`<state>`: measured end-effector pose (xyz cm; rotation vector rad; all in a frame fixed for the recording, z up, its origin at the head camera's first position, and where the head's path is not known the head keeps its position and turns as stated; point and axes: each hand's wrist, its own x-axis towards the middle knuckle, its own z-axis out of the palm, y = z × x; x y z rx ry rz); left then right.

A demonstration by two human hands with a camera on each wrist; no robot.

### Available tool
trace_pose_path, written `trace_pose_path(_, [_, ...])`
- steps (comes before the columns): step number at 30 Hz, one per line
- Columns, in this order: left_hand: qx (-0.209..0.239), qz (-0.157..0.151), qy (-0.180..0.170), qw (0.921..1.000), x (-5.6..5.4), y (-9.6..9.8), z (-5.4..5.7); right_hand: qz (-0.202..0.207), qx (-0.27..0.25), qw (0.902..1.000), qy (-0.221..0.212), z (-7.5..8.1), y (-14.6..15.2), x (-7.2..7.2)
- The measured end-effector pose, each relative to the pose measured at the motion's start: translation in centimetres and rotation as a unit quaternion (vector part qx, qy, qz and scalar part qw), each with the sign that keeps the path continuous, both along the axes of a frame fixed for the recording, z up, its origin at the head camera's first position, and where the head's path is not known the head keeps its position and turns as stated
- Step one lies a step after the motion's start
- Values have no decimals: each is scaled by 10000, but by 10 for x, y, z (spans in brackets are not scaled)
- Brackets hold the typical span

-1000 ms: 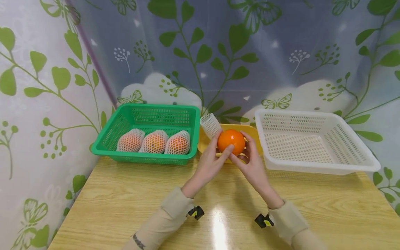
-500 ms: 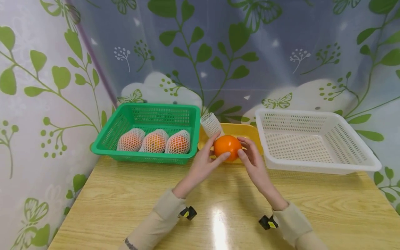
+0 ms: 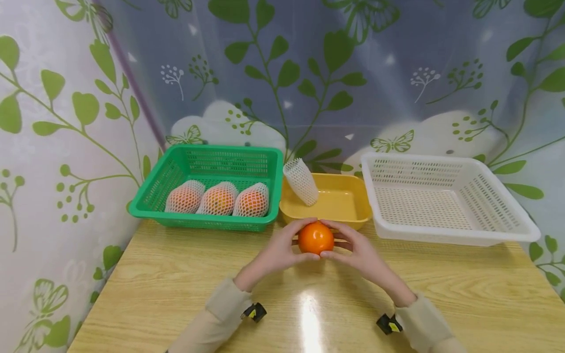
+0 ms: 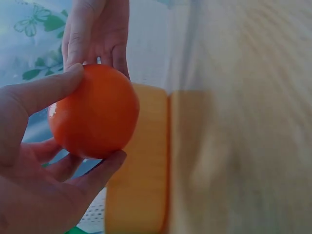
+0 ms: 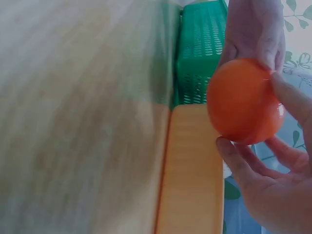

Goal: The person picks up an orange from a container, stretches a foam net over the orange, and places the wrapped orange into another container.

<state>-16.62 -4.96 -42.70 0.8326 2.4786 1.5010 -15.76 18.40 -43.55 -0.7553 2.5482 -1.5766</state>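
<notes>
A smooth, glossy orange [image 3: 316, 238] is held between both hands, in front of the yellow basin and above the wooden table. My left hand [image 3: 276, 249] grips it from the left, thumb on the near side and fingers curving round the far side. From the right, my right hand [image 3: 363, 251] grips it the same way. Each wrist view shows the orange [image 4: 95, 112] with thumb and fingers of the near hand against it. An emptied white foam net sleeve [image 3: 301, 181] leans in the yellow basin [image 3: 344, 189], clear of both hands.
On the left stands a green basket [image 3: 207, 223] with three net-wrapped fruits [image 3: 218, 199] in a row. A white perforated basket [image 3: 454, 234] is on the right. A patterned curtain [image 3: 265, 98] hangs behind the wooden table [image 3: 176, 274].
Both hands have brought the orange nearer to the body, from over the yellow basin to in front of it. The foam net sleeve stays in the basin, now fully visible.
</notes>
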Motion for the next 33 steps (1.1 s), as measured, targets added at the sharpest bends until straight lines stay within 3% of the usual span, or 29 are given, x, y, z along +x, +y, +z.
trace_pose_path(12, [-736,14,-362,9966,7,-5,-21,322,232,9982,-441,-18,-5,5])
trace_pose_path(20, [-890,-241,-279,9953,6,-8,-25,342,411,9963,-677,-21,-4,7])
trace_pose_path(27, [-865,-267,-324,9954,7,-9,-25,460,582,9941,-788,-19,-2,9])
trace_pose_path(33, [-832,-234,-430,9953,7,-9,-24,595,671,9944,-555,-11,0,4])
